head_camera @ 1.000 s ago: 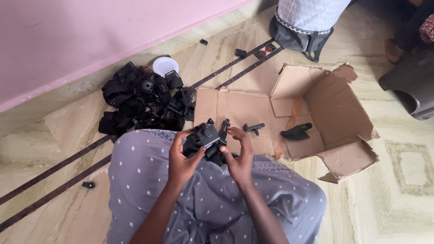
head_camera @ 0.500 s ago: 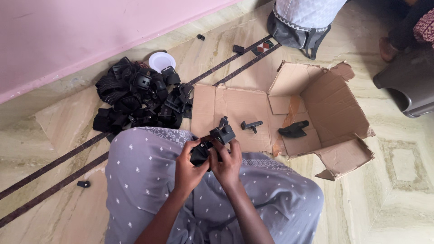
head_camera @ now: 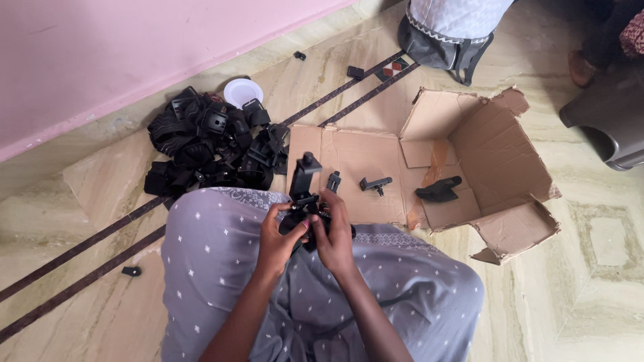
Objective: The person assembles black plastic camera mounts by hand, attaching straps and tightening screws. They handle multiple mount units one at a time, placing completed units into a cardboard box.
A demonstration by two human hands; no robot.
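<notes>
A heap of black straps and mounts (head_camera: 211,151) lies on the floor beside a white dish (head_camera: 243,92); the left hand (head_camera: 278,241) and right hand (head_camera: 333,236) pinch a black clamp mount (head_camera: 305,194) over the lap, fingers pressed around its base; a torn cardboard box (head_camera: 496,167) holds 2 black parts.
</notes>
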